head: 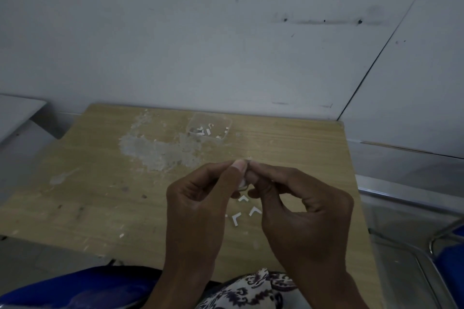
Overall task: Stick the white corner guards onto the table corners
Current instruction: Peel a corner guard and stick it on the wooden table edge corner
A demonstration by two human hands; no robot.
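Closest to the camera is a lap in patterned cloth (253, 288) on a blue seat (75, 288). Just above it, the left hand (198, 211) and the right hand (301, 211) meet over the table (88, 183), fingertips pinched together on one small white corner guard (243, 183), which is mostly hidden between them. It looks like the person is peeling the backing off the sticky side. To do this well, the left hand should hold the guard still by its edges while the right hand picks at one corner of the paper and pulls slowly, keeping fingers off the glue. Under the hands, three white L-shaped pieces (254, 211) lie loose on the wood, a little apart from each other; they may be peeled paper or more guards, I cannot tell. Farther back, the table top has a big gray scraped patch (155, 150). Behind that sits a clear plastic box (209, 125) with more white bits inside. Past the table is a plain pale wall (200, 32) with a few dark marks.
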